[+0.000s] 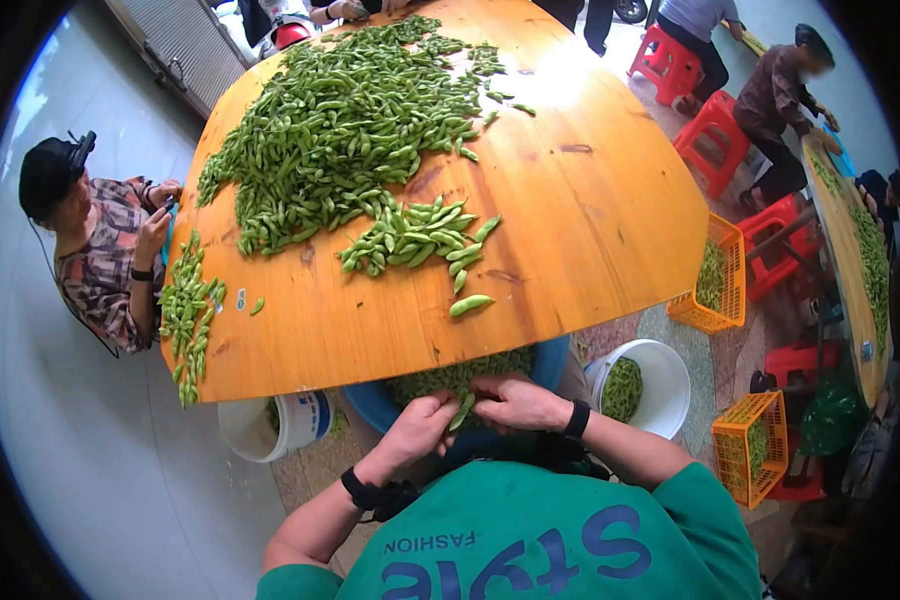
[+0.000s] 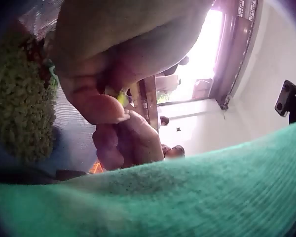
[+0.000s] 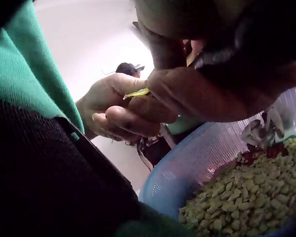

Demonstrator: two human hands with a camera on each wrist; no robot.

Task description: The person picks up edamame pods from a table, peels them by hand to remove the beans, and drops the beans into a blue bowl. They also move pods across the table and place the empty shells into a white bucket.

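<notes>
Both hands meet over a blue basket (image 3: 163,173) of shelled green beans (image 3: 237,202), just in front of the table edge. My left hand (image 1: 418,428) pinches a green soybean pod (image 1: 462,412) between thumb and fingers. Close against it, my right hand (image 1: 520,403) pinches the other end of the pod. In the right wrist view the pod (image 3: 137,93) shows yellow-green between the two hands' fingertips. The left wrist view has the left hand (image 2: 123,44) up close, hiding most of the pod.
A large pile of pods (image 1: 340,120) covers the wooden table (image 1: 590,230), with a smaller heap (image 1: 415,238) nearer. White buckets (image 1: 670,385) stand either side of the basket. Orange crates (image 1: 735,290) and red stools (image 1: 715,140) are at right. A person (image 1: 105,240) sits at left.
</notes>
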